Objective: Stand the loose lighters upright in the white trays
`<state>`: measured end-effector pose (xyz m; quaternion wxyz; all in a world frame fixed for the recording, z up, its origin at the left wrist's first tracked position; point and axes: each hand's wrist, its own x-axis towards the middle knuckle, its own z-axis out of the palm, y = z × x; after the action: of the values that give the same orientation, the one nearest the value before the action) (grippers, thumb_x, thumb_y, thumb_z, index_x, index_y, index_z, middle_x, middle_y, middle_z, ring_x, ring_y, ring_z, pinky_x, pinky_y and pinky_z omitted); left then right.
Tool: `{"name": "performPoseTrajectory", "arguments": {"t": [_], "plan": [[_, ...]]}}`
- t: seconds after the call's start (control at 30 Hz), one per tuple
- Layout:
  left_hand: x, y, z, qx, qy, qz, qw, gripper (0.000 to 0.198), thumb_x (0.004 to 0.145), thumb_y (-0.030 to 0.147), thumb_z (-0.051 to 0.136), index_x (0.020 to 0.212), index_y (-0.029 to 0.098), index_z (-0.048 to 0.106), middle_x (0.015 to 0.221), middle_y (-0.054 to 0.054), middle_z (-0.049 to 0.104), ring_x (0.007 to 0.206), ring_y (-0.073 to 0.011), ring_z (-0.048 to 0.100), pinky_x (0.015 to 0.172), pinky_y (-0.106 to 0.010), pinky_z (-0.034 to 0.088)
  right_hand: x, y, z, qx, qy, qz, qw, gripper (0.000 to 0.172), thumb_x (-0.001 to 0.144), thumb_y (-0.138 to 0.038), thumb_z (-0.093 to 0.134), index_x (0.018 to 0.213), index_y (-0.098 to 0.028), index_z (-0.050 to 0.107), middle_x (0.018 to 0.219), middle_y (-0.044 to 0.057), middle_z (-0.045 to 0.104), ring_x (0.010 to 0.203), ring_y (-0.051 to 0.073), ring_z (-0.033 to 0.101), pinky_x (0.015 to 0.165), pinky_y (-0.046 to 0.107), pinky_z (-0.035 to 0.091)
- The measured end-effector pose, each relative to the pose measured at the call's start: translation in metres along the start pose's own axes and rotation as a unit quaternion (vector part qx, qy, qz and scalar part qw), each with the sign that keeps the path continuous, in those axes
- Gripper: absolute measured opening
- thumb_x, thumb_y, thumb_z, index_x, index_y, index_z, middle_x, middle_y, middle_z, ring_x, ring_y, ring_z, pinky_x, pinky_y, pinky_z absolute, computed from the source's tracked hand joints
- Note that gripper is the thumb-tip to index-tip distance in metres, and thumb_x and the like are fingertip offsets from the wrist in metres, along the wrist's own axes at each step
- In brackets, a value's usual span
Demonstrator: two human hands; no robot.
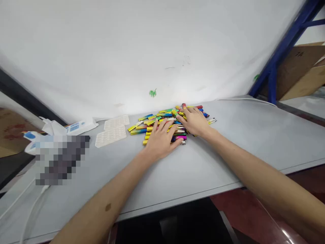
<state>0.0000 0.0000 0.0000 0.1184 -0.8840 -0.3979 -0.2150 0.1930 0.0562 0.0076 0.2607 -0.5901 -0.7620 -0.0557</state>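
A loose pile of slim, flat, shiny pieces (138, 126) in gold, blue, green, red and pink lies near the back of the table; their exact kind is too small to tell. My left hand (161, 139) rests palm down over the front left of the pile, fingers spread. Across the right side of the pile lies my right hand (195, 120), fingers stretched out and thumb apart from them. Both hands touch the pieces and cover part of them. No piece is visibly gripped in either hand.
Two white textured sheets (111, 138) lie left of the pile. Further left are a white power strip (82, 126), a blurred-out dark object (64, 159) and white cables (31, 210). A white wall stands behind the grey table (203, 173); a blue metal frame (272, 81) and cardboard boxes (294, 67) are at right.
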Motion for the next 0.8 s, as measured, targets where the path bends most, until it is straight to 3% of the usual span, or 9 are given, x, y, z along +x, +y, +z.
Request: {"name": "performPoseTrajectory", "arguments": {"t": [0.13, 0.23, 0.3, 0.4, 0.53, 0.8], "plan": [[-0.007, 0.021, -0.007, -0.032, 0.064, 0.143, 0.987, 0.033, 0.101, 0.037, 0.049, 0.115, 0.016, 0.069, 0.127, -0.01, 0.071, 0.13, -0.0279, 0.057, 0.12, -0.051, 0.036, 0.0, 0.001, -0.006, -0.002, 0.007, 0.023, 1.0, 0.054, 0.102, -0.05, 0.037, 0.135, -0.017, 0.063, 0.132, 0.017, 0.066, 0.123, 0.037, 0.055, 0.103, 0.051, 0.041], [-0.011, 0.046, -0.008, -0.107, 0.038, 0.258, 0.959, 0.03, 0.102, 0.032, 0.045, 0.101, 0.019, 0.072, 0.111, -0.004, 0.077, 0.112, -0.0202, 0.066, 0.111, -0.039, 0.046, -0.001, 0.0, -0.01, -0.015, 0.008, 0.031, 0.999, 0.053, 0.102, -0.049, 0.038, 0.131, -0.015, 0.066, 0.125, 0.019, 0.068, 0.117, 0.038, 0.057, 0.097, 0.051, 0.044], [-0.012, 0.058, -0.007, -0.144, -0.003, 0.295, 0.944, 0.031, 0.103, 0.031, 0.044, 0.098, 0.019, 0.072, 0.105, -0.003, 0.077, 0.105, -0.0183, 0.069, 0.101, -0.034, 0.051, -0.002, -0.001, -0.011, -0.015, 0.015, 0.028, 0.999, 0.051, 0.101, -0.048, 0.039, 0.128, -0.015, 0.067, 0.123, 0.018, 0.07, 0.116, 0.038, 0.057, 0.096, 0.05, 0.044], [-0.012, 0.064, -0.008, -0.179, -0.05, 0.286, 0.94, 0.027, 0.101, 0.029, 0.047, 0.101, 0.017, 0.07, 0.111, -0.005, 0.076, 0.11, -0.0187, 0.068, 0.098, -0.032, 0.052, -0.002, -0.005, -0.012, -0.011, 0.032, 0.012, 0.999, 0.048, 0.101, -0.046, 0.04, 0.126, -0.016, 0.069, 0.12, 0.015, 0.072, 0.115, 0.037, 0.058, 0.097, 0.05, 0.043], [-0.011, 0.056, -0.012, -0.187, -0.081, 0.256, 0.945, 0.026, 0.102, 0.028, 0.045, 0.105, 0.017, 0.069, 0.116, -0.006, 0.075, 0.116, -0.0191, 0.066, 0.103, -0.032, 0.05, -0.002, -0.009, -0.01, 0.004, 0.031, -0.033, 0.999, 0.045, 0.102, -0.043, 0.04, 0.121, -0.017, 0.071, 0.12, 0.014, 0.073, 0.112, 0.033, 0.059, 0.099, 0.049, 0.041], [-0.011, 0.053, -0.01, -0.204, -0.083, 0.253, 0.942, 0.026, 0.102, 0.027, 0.045, 0.105, 0.017, 0.068, 0.112, -0.007, 0.075, 0.111, -0.0197, 0.068, 0.1, -0.034, 0.051, -0.006, -0.017, -0.009, 0.035, 0.023, -0.121, 0.992, 0.037, 0.102, -0.041, 0.044, 0.112, -0.018, 0.072, 0.12, 0.013, 0.073, 0.123, 0.034, 0.057, 0.107, 0.054, 0.04]]}}
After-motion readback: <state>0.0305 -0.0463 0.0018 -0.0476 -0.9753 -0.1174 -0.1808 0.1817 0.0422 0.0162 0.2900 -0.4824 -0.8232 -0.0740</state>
